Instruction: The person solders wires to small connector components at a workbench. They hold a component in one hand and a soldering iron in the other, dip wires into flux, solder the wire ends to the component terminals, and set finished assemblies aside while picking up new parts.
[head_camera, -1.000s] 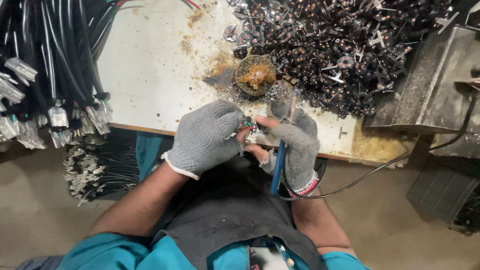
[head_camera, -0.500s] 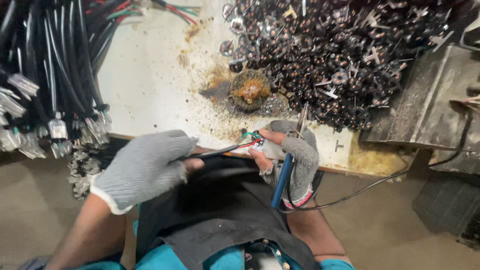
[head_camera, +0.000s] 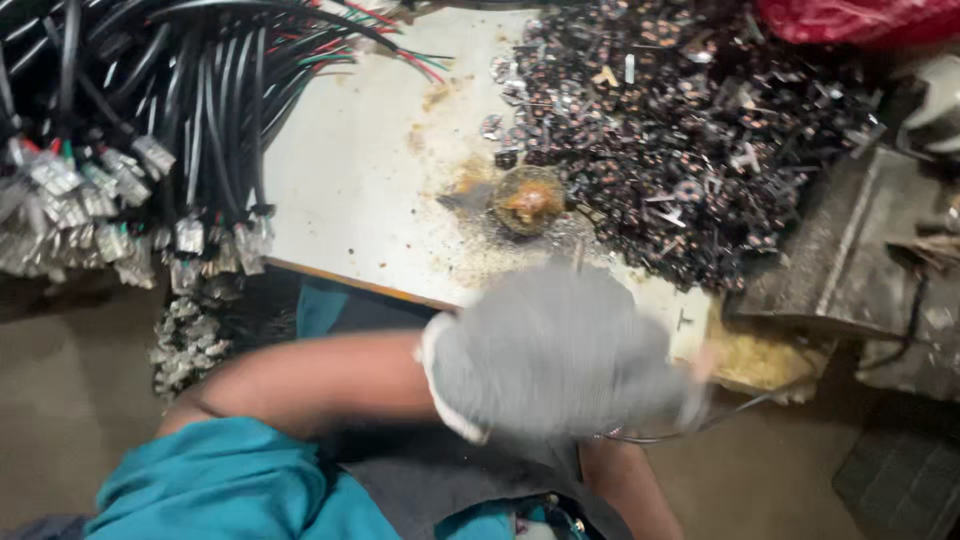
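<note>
While the view is smeared by motion, the layout still reads from left to right. At about nine to eleven o'clock a thick bundle of black cables (head_camera: 150, 110) hangs over the edge of the white counter (head_camera: 360, 190), the cable ends carrying small clear connectors (head_camera: 110, 215) that dangle past the counter's edge. More connectors (head_camera: 190, 335) hang lower, at roughly eight o'clock, below the counter. A few red and green wires (head_camera: 400, 55) fan out of the bundle at twelve o'clock.

Near the centre, a small round pot with orange-brown residue (head_camera: 528, 200) sits on a stained patch of the counter, touching the edge of a large heap of small dark metal parts (head_camera: 700, 140) that fills the one to two o'clock area. A grey metal block (head_camera: 850, 250) lies at three o'clock.

Just below the pot, at about six o'clock from it, the left hand (head_camera: 550, 350) in a grey knit glove crosses in front of the body, heavily blurred; whether it is closed on anything cannot be told. The right hand (head_camera: 690, 400) is almost wholly hidden behind it, with only a blurred edge showing, so its grip cannot be told either. A thin dark cable (head_camera: 720, 415) curves away from beneath the gloves toward four o'clock.
</note>
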